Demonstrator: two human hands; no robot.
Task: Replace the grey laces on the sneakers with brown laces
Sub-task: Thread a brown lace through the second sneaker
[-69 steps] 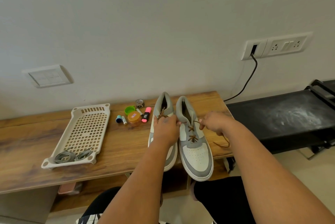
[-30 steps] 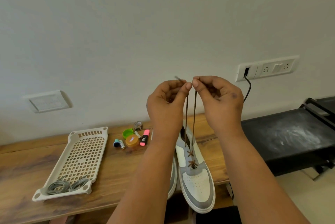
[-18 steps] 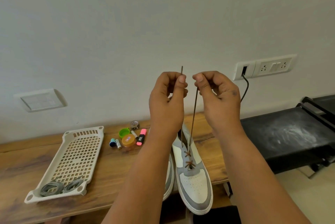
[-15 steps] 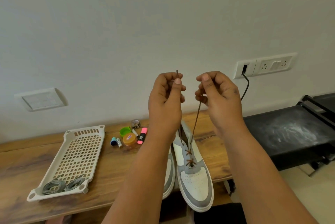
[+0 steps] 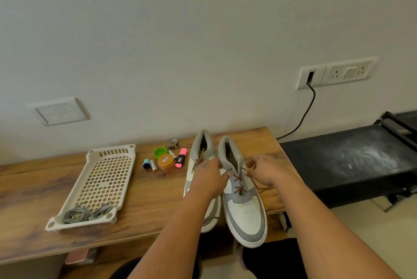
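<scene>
Wooden table (image 5: 33,190) — two sneakers (image 5: 244,208), two hands (image 5: 208,179)

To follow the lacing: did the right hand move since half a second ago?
Yes. The right hand came down from wall-socket height to the right grey and white sneaker on the wooden table.

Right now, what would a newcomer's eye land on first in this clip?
The two hands, left hand and right hand, at the middle of the right sneaker, pinching its brown lace on the wooden bench. Next, the perforated white tray to the left, with coiled grey laces at its near end.
</scene>
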